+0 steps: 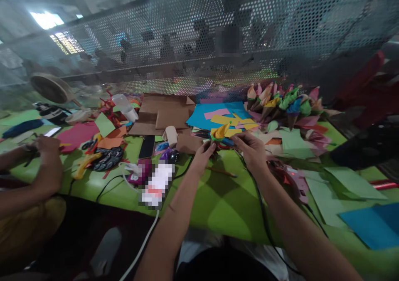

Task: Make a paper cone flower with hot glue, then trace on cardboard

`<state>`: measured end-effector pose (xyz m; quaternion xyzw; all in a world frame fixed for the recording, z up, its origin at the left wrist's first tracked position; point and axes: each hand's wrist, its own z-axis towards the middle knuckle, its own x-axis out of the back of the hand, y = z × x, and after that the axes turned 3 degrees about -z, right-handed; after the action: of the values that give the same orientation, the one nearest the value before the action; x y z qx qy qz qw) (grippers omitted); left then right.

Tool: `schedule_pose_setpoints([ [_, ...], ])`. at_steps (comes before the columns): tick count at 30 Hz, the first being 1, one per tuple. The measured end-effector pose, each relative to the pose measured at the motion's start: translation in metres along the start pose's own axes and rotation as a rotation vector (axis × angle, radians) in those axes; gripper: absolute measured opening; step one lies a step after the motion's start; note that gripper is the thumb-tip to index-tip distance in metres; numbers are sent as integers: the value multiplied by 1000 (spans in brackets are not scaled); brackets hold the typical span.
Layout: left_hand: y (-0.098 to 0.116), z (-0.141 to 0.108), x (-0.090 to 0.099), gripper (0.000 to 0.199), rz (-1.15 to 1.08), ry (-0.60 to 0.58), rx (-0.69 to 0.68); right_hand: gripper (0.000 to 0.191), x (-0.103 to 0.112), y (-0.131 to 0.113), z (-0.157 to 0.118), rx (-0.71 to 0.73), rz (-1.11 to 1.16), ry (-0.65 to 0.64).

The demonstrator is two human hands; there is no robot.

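Note:
Over the front middle of the green table, my left hand is closed round the base of a yellow paper cone flower, its twisted tip pointing up and right. A green edge shows at its lower part. My right hand is just to the right, thumb and fingers pinched together. A blue object shows beside those fingertips; whether they grip it or something smaller, I cannot make out. Beneath my hands lies a pencil. Yellow paper strips rest on blue sheets behind.
Several finished paper cone flowers stand at the back right. A pink glue gun and its cord lie right of my arm. Green sheets, brown cardboard, a dark phone and cables surround the work. At left is a co-worker's hand.

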<state>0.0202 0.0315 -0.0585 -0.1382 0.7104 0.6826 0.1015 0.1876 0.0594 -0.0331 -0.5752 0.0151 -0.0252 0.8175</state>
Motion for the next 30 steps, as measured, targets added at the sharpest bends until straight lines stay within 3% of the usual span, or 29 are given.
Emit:
schedule_pose_setpoints([
  [6,-1,3,0,54,95,-56,-53,19,-2,-5,-5,219,-164,-117],
  [12,2,2,-4,40,191,-41,-77,18,-5,-8,-8,286,-279,-128],
  [22,-3,1,-2,58,87,-104,-12,18,4,-8,2,185,-169,-38],
  [30,2,-1,-5,58,67,-130,8,20,0,-8,-1,238,-275,-108],
])
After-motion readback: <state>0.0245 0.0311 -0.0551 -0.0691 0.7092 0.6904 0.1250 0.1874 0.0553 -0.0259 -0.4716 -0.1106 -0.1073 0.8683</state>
